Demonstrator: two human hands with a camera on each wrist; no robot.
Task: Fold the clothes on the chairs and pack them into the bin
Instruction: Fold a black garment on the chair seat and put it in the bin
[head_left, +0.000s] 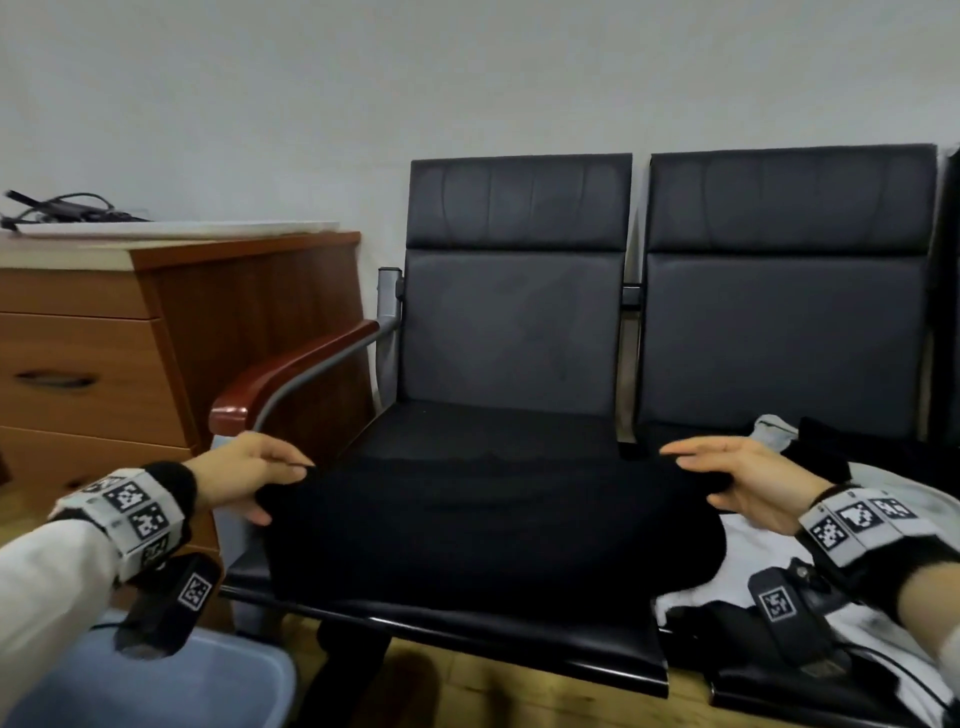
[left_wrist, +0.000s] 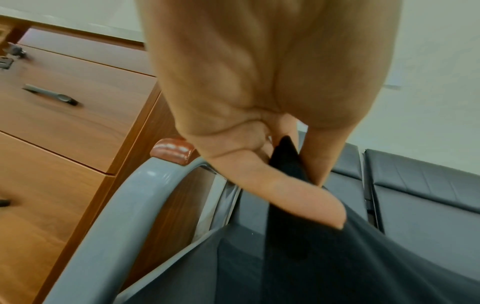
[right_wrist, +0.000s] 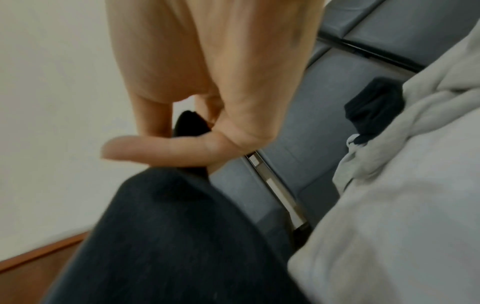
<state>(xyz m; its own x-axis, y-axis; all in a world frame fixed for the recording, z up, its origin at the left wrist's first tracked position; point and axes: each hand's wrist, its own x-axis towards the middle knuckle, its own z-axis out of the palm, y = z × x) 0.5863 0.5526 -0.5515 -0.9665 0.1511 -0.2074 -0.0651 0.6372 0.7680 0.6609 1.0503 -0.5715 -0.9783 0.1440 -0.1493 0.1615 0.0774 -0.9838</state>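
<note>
My left hand (head_left: 249, 470) pinches the left corner of the black cloth garment (head_left: 483, 530) between thumb and forefinger, other fingers loosely extended. The garment stretches flat over the seat of the left dark padded chair (head_left: 514, 322). My right hand (head_left: 748, 480) pinches the opposite corner likewise. Right of that chair, a pale grey garment (head_left: 779, 566) lies heaped. The blue plastic bin (head_left: 171, 691) below-left is cut off.

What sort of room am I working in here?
Probably an office or waiting area: a row of linked black padded chairs on a metal frame, a wooden drawer cabinet beside them, and a plain white wall behind.
</note>
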